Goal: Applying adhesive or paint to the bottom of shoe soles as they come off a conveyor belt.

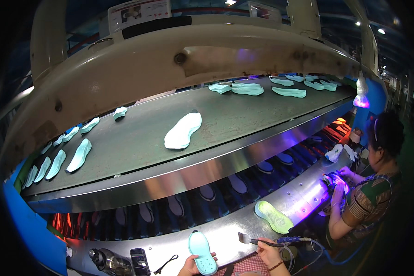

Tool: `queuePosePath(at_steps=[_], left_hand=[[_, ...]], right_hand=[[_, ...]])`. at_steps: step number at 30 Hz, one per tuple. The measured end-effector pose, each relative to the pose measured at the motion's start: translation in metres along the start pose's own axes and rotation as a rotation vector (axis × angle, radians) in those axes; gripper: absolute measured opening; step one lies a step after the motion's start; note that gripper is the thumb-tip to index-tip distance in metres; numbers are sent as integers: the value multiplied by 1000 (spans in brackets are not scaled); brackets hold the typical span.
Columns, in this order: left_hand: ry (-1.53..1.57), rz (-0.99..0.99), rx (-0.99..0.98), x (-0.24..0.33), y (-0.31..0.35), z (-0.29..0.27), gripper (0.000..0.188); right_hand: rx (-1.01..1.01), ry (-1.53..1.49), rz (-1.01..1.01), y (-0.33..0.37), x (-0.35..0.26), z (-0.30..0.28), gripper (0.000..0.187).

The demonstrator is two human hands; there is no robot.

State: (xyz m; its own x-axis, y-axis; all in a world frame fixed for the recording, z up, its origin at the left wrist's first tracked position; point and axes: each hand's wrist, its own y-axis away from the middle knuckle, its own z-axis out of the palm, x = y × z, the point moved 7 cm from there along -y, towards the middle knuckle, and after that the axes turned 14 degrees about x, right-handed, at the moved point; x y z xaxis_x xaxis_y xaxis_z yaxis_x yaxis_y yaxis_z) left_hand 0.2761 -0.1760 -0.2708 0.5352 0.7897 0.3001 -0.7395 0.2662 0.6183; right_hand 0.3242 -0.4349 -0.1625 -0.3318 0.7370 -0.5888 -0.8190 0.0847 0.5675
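The person's left hand [190, 265] has its fingers and thumb wrapped around the lower end of a pale aqua shoe sole [198, 244], gripping it by both side edges just above the near rim of the curved metal workbench [225, 228]; the sole's holed end is toward the person and its dark-tipped end points away. The right hand [267, 253] is curled around the dark handle of a flat brush [244, 238], whose bristles point left, toward the sole but apart from it; whether they touch the bench is hard to tell. A beaded bracelet [276, 265] circles the right wrist, and red checked cloth [253, 266] shows between the forearms. Beyond the brush lies a yellow-green sole-shaped piece [273, 217] with a rough, pale surface. Left of the held sole, a short black cable [165, 264], a dark phone [140, 262] and a dark bottle [110, 262] lie along the bench. Above, one aqua sole [183, 132] sits mid-belt on a wide conveyor [138, 138], with groups of others toward both ends. Under its metal edge runs a row of dark shoe-shaped pieces [175, 205]. At right, a co-worker [372, 202] handles a dark item under purple light.
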Motion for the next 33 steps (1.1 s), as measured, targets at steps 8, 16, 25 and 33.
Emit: queuePosePath(at_steps=[8, 16, 25, 33], left_hand=[[-10, -2, -6, -1, -1, 3, 73], [-19, -6, -5, -3, -2, 6, 72], [-43, -3, -20, -5, -2, 9, 72], [-79, -26, -123, -5, 5, 59, 67]], right_hand=[[30, 23, 8, -2, -1, 0, 16], [-5, 24, -18, -5, -4, 0, 15], [-53, 25, -3, -3, -4, 5, 17], [-176, 112, 22, 17, -11, 31, 19]])
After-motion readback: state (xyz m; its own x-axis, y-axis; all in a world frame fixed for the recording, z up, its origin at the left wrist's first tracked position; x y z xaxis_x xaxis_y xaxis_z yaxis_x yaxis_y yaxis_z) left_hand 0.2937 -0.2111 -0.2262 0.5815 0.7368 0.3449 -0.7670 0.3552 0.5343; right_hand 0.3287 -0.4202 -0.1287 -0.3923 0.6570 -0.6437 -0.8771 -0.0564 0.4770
